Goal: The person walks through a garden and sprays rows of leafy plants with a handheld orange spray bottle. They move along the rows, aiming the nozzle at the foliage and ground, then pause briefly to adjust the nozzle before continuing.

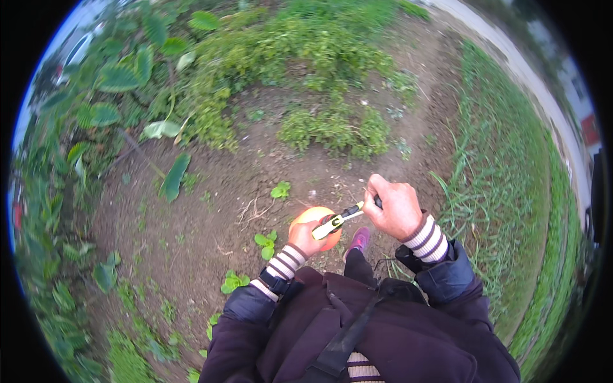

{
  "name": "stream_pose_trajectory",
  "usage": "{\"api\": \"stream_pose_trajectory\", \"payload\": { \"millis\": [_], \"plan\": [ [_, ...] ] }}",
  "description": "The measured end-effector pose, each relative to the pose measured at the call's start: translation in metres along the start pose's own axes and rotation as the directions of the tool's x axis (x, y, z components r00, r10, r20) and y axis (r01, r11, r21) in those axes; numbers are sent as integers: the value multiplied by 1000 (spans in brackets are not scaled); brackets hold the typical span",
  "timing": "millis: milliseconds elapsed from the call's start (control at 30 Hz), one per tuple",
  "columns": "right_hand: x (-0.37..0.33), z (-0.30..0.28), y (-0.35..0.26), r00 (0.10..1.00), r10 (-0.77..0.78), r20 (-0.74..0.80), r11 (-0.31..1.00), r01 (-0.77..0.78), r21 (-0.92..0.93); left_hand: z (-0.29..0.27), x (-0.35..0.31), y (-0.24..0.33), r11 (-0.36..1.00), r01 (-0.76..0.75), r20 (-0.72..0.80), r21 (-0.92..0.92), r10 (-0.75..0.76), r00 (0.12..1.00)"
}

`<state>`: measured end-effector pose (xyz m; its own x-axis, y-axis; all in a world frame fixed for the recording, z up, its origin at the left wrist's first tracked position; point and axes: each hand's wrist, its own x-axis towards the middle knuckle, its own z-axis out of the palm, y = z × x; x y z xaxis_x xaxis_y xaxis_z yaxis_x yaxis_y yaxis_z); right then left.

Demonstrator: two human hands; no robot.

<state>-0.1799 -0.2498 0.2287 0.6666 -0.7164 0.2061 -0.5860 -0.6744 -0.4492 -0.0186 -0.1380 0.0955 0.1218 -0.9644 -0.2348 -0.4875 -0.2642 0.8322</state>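
A hand pump sprayer with a round orange bottle and a pale yellow-green and black head is held in front of my body. My left hand is closed on it at the head, with the orange bottle showing beneath and behind the fingers. To the right, my right hand makes a fist around the black pump handle. A thin rod joins that handle to the head. Much of the bottle is hidden by my left hand and the head.
Bare brown soil surrounds me, with small light-green seedlings in a line at my left. Low leafy plants grow ahead and large-leaved plants at the far left. Grass covers the right. My pink shoe stands just below the sprayer.
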Motion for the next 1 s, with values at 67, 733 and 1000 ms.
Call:
{"api": "stream_pose_trajectory", "payload": {
  "millis": [67, 733, 1000],
  "plan": [
    [-1, -6, 27, 995, 93, 43, 995, -94, 31, 10, 23, 9, 998, -55, 33, 22, 54, 998],
    [67, -44, 275, 964, 244, 103, 970, -242, -32, 107, 274, 185, 970, -227, 177, 92, 208, 962],
    [148, -96, 368, 966, 257, 27, 965, -256, -53, 110, 408, 233, 892, -444, 240, 80, 415, 877]
  ]
}}
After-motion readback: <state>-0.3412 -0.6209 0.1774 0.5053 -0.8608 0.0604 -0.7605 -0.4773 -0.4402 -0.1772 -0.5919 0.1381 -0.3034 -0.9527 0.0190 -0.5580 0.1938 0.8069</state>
